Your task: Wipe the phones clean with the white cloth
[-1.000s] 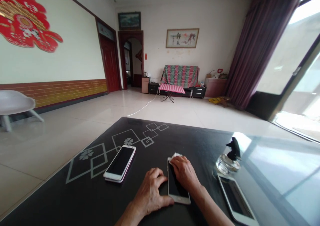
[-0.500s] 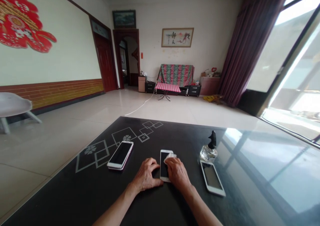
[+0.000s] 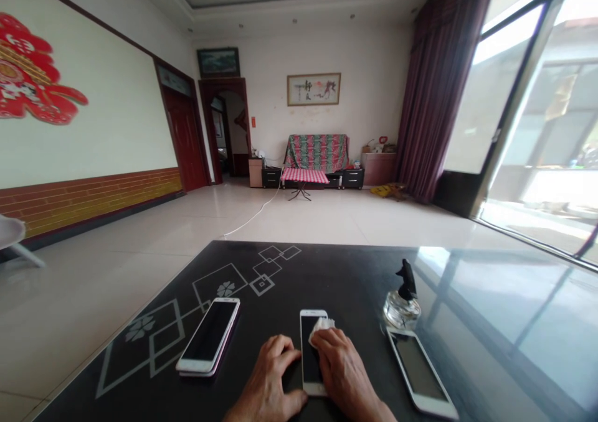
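Reference: the middle phone [image 3: 308, 341], white frame, dark screen facing up. It's lying flat on the black table [image 3: 346, 285], between the two hands, its long side running away from the person.

Left hand [image 3: 271, 381]: thumb and index are spreading apart in an open C, fingertips resting at the middle phone's left edge, thumb tip at its near left corner. It isn't closing around anything, just touching that edge.

Right hand [image 3: 344, 369]: fingers are curling closed over a crumpled white tissue [image 3: 322, 328] and pressing it on the right part of the middle phone's screen, toward the far end. The hand is covering the phone's near right part. Can't tell where the thumb is sitting; it's hiding under the hand.

Left of the middle phone, well apart: a phone stack [image 3: 209, 335], white phone on top, screen up, a purplish edge showing from underneath. It's lying at a slant, far end pointing right, over part of the table's grey square pattern.

Right of the middle phone: another white phone [image 3: 420, 372] is lying screen up, slanting, near end pointing right. A clear spray bottle [image 3: 402, 307] with a black nozzle is standing upright just beyond that phone's far end, also right of the middle phone.

Well beyond the middle phone, across the floor: a small table with a red-and-white checkered top [image 3: 304, 175] is standing in front of a patterned cloth [image 3: 317, 152].
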Action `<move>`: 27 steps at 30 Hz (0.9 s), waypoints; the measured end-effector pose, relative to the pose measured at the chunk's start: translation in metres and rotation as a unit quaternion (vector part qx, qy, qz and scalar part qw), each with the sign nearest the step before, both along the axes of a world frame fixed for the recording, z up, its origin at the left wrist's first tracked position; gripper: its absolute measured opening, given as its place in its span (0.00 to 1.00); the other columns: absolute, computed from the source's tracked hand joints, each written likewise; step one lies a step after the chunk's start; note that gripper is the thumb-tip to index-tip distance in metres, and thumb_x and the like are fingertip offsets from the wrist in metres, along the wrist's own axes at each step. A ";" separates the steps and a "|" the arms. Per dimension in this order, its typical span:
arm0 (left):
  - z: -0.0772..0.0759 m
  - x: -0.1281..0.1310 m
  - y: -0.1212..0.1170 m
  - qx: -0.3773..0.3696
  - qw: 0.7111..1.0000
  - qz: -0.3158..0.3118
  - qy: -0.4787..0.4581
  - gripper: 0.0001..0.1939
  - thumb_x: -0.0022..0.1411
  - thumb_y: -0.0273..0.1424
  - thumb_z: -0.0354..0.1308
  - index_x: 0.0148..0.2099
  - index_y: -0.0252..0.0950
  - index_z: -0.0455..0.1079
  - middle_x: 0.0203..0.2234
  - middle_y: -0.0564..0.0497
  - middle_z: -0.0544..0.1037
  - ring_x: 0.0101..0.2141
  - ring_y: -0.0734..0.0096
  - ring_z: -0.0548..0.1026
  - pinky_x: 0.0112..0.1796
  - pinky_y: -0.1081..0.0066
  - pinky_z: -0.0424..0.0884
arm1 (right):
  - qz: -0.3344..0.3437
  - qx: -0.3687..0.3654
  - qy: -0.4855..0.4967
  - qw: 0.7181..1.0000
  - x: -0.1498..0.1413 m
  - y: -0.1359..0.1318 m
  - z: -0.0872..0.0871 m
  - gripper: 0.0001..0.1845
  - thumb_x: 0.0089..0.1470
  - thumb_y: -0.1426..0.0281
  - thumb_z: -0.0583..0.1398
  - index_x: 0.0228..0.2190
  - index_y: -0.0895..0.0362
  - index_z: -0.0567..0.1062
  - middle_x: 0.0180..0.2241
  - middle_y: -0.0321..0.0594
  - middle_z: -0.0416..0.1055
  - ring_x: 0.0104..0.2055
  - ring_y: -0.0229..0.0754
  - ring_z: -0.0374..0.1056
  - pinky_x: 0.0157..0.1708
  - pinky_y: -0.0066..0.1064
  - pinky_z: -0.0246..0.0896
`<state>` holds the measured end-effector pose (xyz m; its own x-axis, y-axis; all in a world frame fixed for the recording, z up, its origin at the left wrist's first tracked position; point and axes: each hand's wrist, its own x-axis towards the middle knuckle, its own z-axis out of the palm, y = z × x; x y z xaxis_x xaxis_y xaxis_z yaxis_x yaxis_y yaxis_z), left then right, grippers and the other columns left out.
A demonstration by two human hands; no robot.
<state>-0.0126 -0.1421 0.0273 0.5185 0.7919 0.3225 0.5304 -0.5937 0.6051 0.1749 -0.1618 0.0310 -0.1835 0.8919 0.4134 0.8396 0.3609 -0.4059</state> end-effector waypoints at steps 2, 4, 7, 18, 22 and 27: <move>0.000 0.000 0.001 -0.004 1.000 -0.003 -0.001 0.23 0.39 0.24 0.62 0.42 0.38 0.72 0.39 0.47 0.69 0.43 0.57 0.67 0.47 0.61 0.66 | 0.007 -0.008 0.001 1.000 0.001 -0.001 0.002 0.19 0.55 0.78 0.49 0.39 0.52 0.75 0.39 0.40 0.72 0.42 0.43 0.64 0.44 0.33 0.58; 0.000 -0.001 0.002 -0.004 1.000 -0.004 0.000 0.22 0.40 0.25 0.61 0.42 0.38 0.72 0.39 0.46 0.69 0.43 0.56 0.67 0.48 0.61 0.66 | 0.016 -0.018 -0.001 1.000 0.001 -0.003 0.004 0.19 0.56 0.78 0.49 0.40 0.52 0.75 0.38 0.40 0.72 0.42 0.43 0.64 0.45 0.34 0.57; 0.001 -0.001 0.002 -0.006 1.000 -0.004 0.003 0.22 0.41 0.26 0.62 0.43 0.37 0.73 0.39 0.46 0.69 0.43 0.56 0.67 0.48 0.60 0.65 | 0.031 -0.033 -0.004 0.999 0.001 -0.012 0.006 0.20 0.56 0.78 0.49 0.42 0.51 0.75 0.40 0.40 0.72 0.43 0.43 0.64 0.45 0.34 0.57; -0.004 -0.003 0.003 -0.001 1.000 0.006 -0.019 0.22 0.40 0.27 0.65 0.42 0.37 0.74 0.37 0.48 0.69 0.41 0.59 0.67 0.47 0.61 0.65 | 0.086 -0.052 -0.052 0.994 0.008 -0.040 0.009 0.20 0.56 0.76 0.50 0.46 0.48 0.73 0.43 0.40 0.72 0.44 0.43 0.66 0.43 0.32 0.62; -0.005 -0.003 0.003 -0.003 1.000 0.009 -0.020 0.24 0.39 0.29 0.66 0.44 0.39 0.74 0.38 0.48 0.69 0.41 0.59 0.66 0.47 0.61 0.65 | 0.059 -0.044 -0.056 0.996 0.008 -0.023 0.008 0.20 0.55 0.77 0.51 0.43 0.49 0.75 0.43 0.40 0.73 0.44 0.44 0.66 0.44 0.34 0.62; -0.004 -0.004 0.004 0.000 1.000 0.012 -0.012 0.23 0.39 0.31 0.67 0.42 0.38 0.74 0.38 0.48 0.69 0.42 0.59 0.66 0.47 0.62 0.64 | 0.036 -0.023 -0.062 0.997 0.011 0.012 0.003 0.18 0.55 0.77 0.50 0.41 0.52 0.76 0.43 0.43 0.73 0.45 0.45 0.66 0.47 0.36 0.60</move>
<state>-0.0162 -0.1381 0.0228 0.4904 0.8049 0.3342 0.5300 -0.5799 0.6188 0.1863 -0.1496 0.0336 -0.2951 0.8922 0.3419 0.8565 0.4056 -0.3193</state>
